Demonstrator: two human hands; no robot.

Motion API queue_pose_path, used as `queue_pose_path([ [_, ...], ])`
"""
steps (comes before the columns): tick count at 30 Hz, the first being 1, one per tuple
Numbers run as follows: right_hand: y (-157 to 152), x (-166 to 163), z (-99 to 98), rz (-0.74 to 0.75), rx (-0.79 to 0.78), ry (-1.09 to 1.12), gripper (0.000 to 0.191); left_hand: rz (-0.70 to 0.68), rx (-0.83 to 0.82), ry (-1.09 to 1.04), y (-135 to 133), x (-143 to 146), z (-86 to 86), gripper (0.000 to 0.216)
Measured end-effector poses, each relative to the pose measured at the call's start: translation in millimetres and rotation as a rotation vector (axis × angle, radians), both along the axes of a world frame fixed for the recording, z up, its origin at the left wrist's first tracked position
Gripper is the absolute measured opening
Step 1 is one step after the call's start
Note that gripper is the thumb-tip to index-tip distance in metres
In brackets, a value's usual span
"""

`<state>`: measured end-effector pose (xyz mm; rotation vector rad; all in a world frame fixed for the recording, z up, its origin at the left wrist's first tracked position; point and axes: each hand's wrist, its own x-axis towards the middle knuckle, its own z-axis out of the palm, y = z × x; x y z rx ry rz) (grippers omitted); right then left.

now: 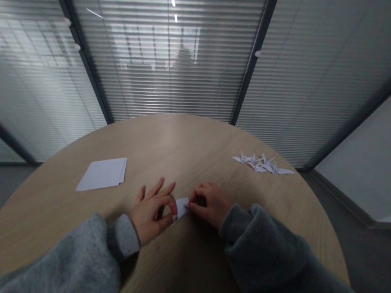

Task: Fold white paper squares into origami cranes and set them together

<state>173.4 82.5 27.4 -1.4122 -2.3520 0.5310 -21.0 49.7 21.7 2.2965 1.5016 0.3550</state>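
A small folded piece of white paper (181, 207) is between my hands, low over the round wooden table. My left hand (155, 211) pinches its left edge with thumb and index finger, the other fingers spread upward. At the right edge, my right hand (211, 204) closes thumb and fingertips on the same paper. The fingers cover both ends of it, so its exact folds cannot be made out.
A stack of white paper sheets (103, 174) lies on the table (180, 149) to the left. Several folded paper cranes (262, 164) sit grouped near the right edge. Glass panels with blinds (175, 80) stand behind the table, a white wall (382, 139) at right.
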Motion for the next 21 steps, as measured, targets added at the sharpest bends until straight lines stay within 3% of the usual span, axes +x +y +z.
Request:
queue_pose_path([
  [21, -3.4, -4.3, 1.8, -0.03, 0.01, -0.029, 0.012, 0.034, -0.045, -0.045, 4.3, -1.3, -0.8, 0.019],
])
